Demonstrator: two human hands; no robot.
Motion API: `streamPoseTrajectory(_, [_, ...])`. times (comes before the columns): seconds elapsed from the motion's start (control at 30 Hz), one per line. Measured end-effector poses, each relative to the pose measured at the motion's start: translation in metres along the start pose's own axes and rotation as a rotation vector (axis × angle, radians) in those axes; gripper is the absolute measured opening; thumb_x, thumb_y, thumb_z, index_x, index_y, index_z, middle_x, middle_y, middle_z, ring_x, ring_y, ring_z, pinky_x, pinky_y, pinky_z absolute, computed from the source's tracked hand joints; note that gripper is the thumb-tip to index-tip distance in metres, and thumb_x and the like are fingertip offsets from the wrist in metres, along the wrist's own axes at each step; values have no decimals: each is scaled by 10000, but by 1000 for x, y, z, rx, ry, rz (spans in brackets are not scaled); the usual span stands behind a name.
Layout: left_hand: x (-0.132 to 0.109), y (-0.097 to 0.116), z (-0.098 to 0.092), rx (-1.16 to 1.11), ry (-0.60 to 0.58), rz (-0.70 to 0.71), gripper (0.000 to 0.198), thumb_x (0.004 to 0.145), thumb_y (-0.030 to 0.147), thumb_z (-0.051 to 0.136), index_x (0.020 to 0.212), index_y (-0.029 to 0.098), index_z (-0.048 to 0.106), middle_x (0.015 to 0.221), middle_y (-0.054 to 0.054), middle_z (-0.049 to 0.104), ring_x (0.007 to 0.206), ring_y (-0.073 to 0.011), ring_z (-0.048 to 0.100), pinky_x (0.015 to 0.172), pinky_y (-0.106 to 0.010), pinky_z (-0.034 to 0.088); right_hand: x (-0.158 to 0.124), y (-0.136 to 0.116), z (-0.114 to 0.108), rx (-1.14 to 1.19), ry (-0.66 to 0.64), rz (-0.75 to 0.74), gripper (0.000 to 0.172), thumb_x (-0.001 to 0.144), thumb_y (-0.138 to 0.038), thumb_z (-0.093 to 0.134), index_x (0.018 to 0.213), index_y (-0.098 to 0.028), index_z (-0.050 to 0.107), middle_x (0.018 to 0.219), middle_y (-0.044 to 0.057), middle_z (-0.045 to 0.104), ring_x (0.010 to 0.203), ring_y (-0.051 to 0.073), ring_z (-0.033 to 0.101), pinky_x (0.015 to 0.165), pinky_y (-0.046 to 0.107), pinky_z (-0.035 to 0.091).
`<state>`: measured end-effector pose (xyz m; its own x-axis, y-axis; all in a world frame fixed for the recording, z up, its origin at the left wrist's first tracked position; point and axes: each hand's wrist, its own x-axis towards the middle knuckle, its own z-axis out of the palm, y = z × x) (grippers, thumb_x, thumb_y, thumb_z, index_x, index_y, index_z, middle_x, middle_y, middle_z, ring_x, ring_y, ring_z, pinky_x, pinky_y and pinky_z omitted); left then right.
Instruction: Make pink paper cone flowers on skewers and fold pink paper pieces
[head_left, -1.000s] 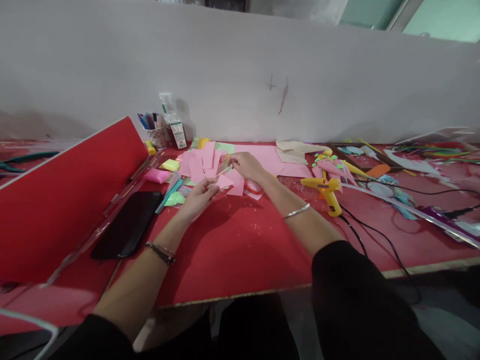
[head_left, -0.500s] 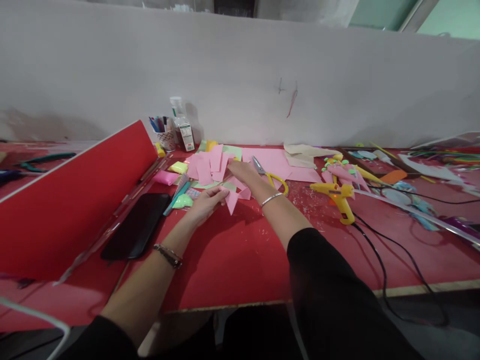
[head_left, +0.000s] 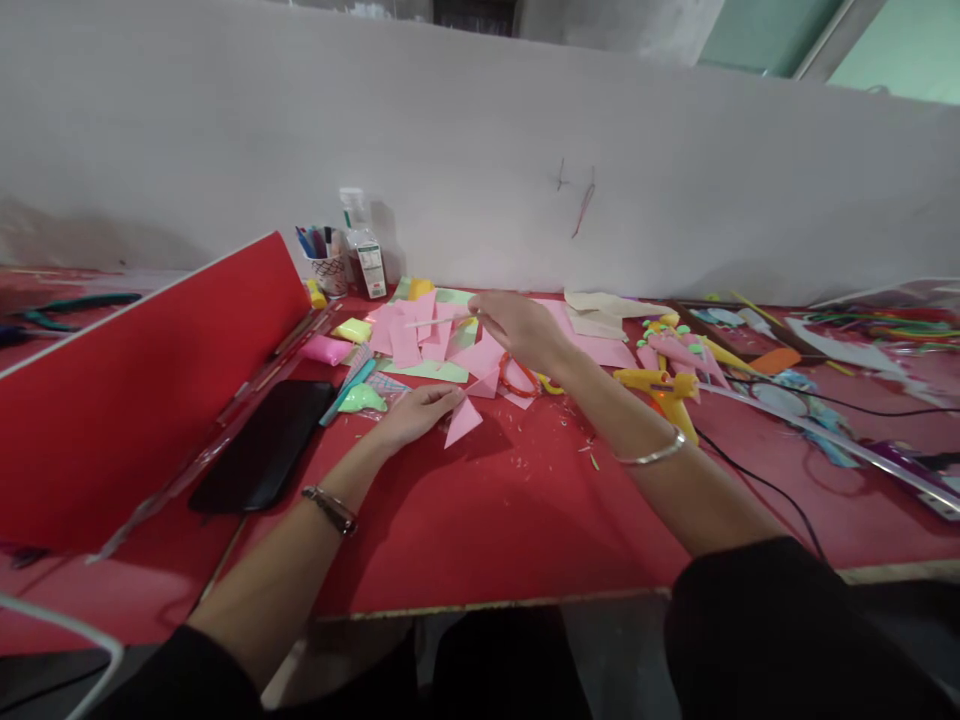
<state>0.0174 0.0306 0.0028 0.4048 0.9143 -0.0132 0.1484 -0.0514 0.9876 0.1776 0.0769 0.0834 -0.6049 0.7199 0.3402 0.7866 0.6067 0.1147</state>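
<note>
My left hand (head_left: 420,412) is closed in a pinch on a small folded piece of pink paper (head_left: 464,424), held just above the red table. My right hand (head_left: 521,325) reaches over the pile of pink paper pieces (head_left: 405,342), its fingers pinched on a thin pale stick (head_left: 442,320) that points left. Beneath that hand a red-orange loop (head_left: 517,377) and part of a yellow scissors handle (head_left: 551,386) show; the hand covers the scissors' blades.
A yellow hot glue gun (head_left: 664,390) with a black cord lies to the right. At left are a black phone (head_left: 266,445), a leaning red board (head_left: 150,400) and bright clay packets (head_left: 362,398). A bottle (head_left: 367,255) and pen cup (head_left: 328,275) stand by the wall.
My right hand has moved right and up from the paper pile and now has a thin stick in it. The left hand still holds the pink paper, tilted differently.
</note>
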Motion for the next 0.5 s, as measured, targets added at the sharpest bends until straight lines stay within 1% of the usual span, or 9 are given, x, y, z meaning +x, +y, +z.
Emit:
streamPoseTrajectory(0.03, [-1, 1, 0, 36, -9, 5, 302, 755, 361, 454, 529, 162, 432, 484, 53, 401, 458, -66, 341, 445, -195, 239, -12, -5, -3, 45, 32, -54, 281, 893, -217, 232, 1054, -179, 459, 948, 41, 569, 816, 115, 510, 624, 217, 350])
streamPoseTrajectory(0.07, [-2, 2, 1, 58, -18, 11, 303, 757, 365, 448, 532, 164, 421, 485, 54, 395, 458, -66, 340, 447, -193, 246, -25, -10, -4, 66, 36, -103, 277, 892, -223, 247, 1042, -187, 478, 890, 26, 579, 757, 103, 508, 605, 211, 339])
streamPoseTrajectory(0.1, [-3, 3, 1, 62, -27, 15, 300, 756, 372, 445, 540, 166, 416, 490, 55, 393, 460, -66, 339, 450, -192, 253, -38, -16, -3, 58, 10, -169, 268, 886, -228, 272, 1012, -192, 506, 821, 15, 583, 702, 97, 499, 573, 210, 321])
streamPoseTrajectory(0.17, [-3, 4, 1, 55, -59, 18, 303, 747, 395, 448, 551, 168, 411, 498, 56, 385, 462, -66, 334, 452, -190, 262, -61, -25, 3, -11, 15, -256, 256, 878, -224, 302, 969, -211, 542, 727, -1, 579, 622, 95, 471, 520, 222, 270])
streamPoseTrajectory(0.27, [-3, 4, 3, 42, -110, -9, 321, 721, 430, 463, 543, 171, 399, 483, 63, 348, 443, -64, 303, 428, -189, 246, -86, -30, 16, -108, 94, -356, 253, 868, -175, 323, 909, -202, 571, 624, -6, 554, 542, 90, 419, 492, 242, 223])
streamPoseTrajectory(0.37, [-2, 4, 6, 27, -148, -45, 319, 696, 440, 491, 541, 174, 410, 467, 71, 320, 419, -62, 279, 403, -188, 226, -97, -28, 26, -168, 160, -392, 253, 855, -129, 340, 875, -195, 584, 582, -7, 534, 526, 93, 404, 515, 247, 242])
streamPoseTrajectory(0.5, [-4, 7, 9, -16, -189, -81, 294, 701, 406, 511, 544, 173, 425, 438, 79, 342, 380, -52, 288, 379, -179, 210, -99, -24, 31, -192, 174, -415, 251, 854, -125, 349, 892, -185, 590, 571, -2, 531, 550, 105, 425, 543, 243, 277])
